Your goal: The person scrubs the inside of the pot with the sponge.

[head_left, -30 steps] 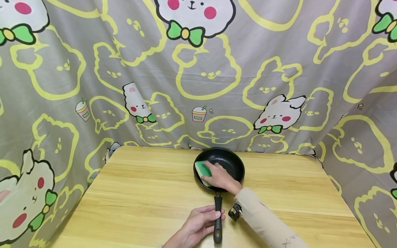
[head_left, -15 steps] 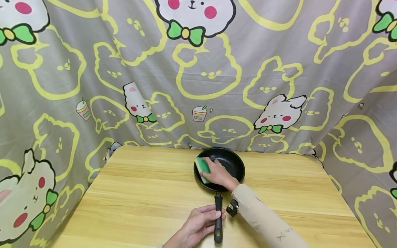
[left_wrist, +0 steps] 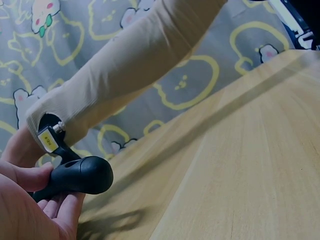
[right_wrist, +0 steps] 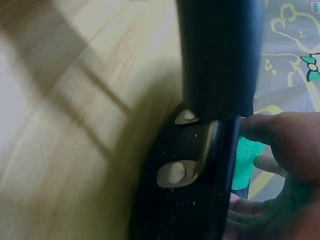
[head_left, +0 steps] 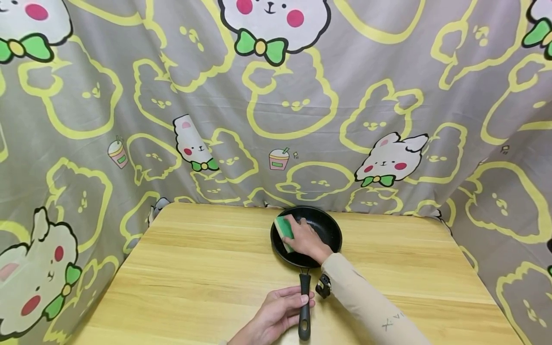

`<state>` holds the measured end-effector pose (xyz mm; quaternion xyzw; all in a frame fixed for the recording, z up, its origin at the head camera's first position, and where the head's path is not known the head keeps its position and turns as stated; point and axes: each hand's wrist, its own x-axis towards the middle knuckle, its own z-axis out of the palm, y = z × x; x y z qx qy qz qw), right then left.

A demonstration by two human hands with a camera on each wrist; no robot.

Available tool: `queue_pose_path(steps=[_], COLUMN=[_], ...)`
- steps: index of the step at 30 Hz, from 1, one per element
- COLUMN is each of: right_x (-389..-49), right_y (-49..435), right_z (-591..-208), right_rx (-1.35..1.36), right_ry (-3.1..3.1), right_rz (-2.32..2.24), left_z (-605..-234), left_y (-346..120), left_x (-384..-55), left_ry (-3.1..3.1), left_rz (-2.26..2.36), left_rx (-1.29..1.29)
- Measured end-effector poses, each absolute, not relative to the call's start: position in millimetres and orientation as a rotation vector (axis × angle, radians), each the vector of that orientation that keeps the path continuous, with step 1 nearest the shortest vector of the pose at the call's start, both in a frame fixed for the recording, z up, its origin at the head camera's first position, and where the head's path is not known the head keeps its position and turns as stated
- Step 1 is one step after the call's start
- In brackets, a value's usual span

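Note:
A black frying pan [head_left: 325, 232] stands near the back of the table, its handle [head_left: 304, 314] pointing toward me. My left hand [head_left: 280, 309] grips that handle, thumb on top and fingers beneath; in the left wrist view the rounded handle end [left_wrist: 95, 175] pokes out past the thumb. Inside the pan, at its left side, my right hand [head_left: 307, 239] holds a green and cream sponge [head_left: 283, 229] between thumb and fingers. The right wrist view shows the pan's riveted outer wall [right_wrist: 175, 210], with the sponge's green face [right_wrist: 247, 157] and the right hand [right_wrist: 290, 165] behind it.
The wooden table [head_left: 194, 268] extends to both sides of the pan. A patterned curtain [head_left: 215, 105] hangs along its back and sides. A small black camera mount [head_left: 323, 286] hangs off the right sleeve [head_left: 366, 297], close to the pan's handle.
My right hand has slid the sponge forward along the pan's left inner side, away from me. The left hand keeps its grip on the handle, and the pan stays nearly in place.

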<state>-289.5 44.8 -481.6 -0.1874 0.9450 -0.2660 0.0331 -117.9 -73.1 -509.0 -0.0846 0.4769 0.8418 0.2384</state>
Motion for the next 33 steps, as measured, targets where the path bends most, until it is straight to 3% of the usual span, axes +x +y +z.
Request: queue_pose_path(steps=[33], right_x=[-300.1], right_y=[66.4], right_z=[-485.4], right_rx=[-0.590], right_ry=[3.081], right_rz=[-0.418], left_z=[-508.5], left_y=[-71.6], left_x=[-116.6], left_ry=[1.327], left_rz=[2.302], left_rx=[-0.282])
